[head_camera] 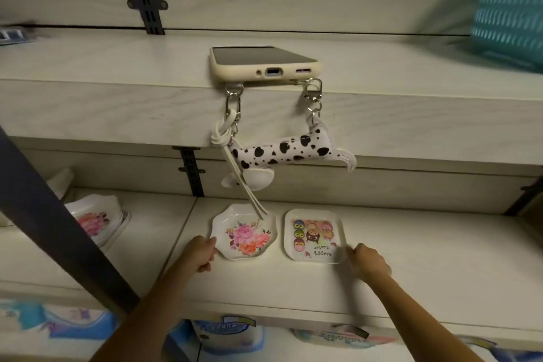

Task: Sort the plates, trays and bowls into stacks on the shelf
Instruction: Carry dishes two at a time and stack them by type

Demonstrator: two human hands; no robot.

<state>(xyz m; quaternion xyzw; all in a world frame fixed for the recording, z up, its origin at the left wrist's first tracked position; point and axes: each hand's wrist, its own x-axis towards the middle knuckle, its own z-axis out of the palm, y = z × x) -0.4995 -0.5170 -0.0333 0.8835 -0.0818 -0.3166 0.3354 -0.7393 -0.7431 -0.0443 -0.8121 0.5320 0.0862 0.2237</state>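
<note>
Square tray: "Happy Easter", upside down to camera.

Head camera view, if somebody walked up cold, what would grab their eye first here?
Likely the phone in its cream case, lying at the front edge of the upper shelf, with a black-spotted plush charm dangling from its clips. Below, on the lower shelf, sit a scalloped floral plate and a square owl tray side by side. The left hand touches the plate's edge; the right hand is at the tray's corner.
</note>
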